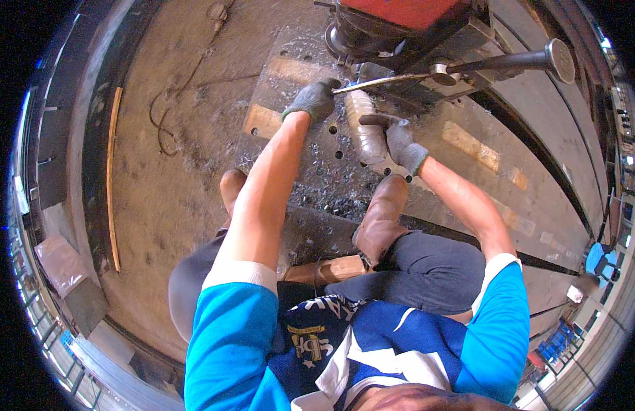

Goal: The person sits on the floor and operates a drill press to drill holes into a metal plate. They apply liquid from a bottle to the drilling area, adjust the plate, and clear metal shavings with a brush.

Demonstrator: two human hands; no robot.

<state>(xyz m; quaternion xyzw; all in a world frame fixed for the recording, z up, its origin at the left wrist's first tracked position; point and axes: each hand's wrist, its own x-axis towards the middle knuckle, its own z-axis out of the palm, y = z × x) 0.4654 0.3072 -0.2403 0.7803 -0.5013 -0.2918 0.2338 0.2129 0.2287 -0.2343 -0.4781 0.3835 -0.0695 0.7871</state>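
At 12 o'clock, with the picture's middle as the dial centre, the left hand (312, 101), in a grey glove, has its fingers closed around the near end of a metal rod (386, 82). The rod extends toward 1 o'clock to a round hub (442, 74); a black handle (499, 65) continues from this hub to a broad disc-shaped knob (561, 61) at 2 o'clock.

At 1 o'clock, a clear plastic bottle (367, 137) with a ribbed body sits just below the rod. The right hand (405, 145), also gloved, holds the bottle from its 3 o'clock side, one finger laid across it; the firmness of this grip cannot be told.

Beyond the bottle, at 12 to 1 o'clock, is a machine (400, 34) with a red housing over a black body. Below both hands, a dark metal plate (307, 154) has round holes and scattered metal shavings.

At 6 o'clock, the wearer's dark blue shirt front (420, 335) bears white lettering, a yellow crest and a curved white mark. A wooden block (331, 270) lies between the legs; a thin wooden strip (113, 181) lies at 9 o'clock.
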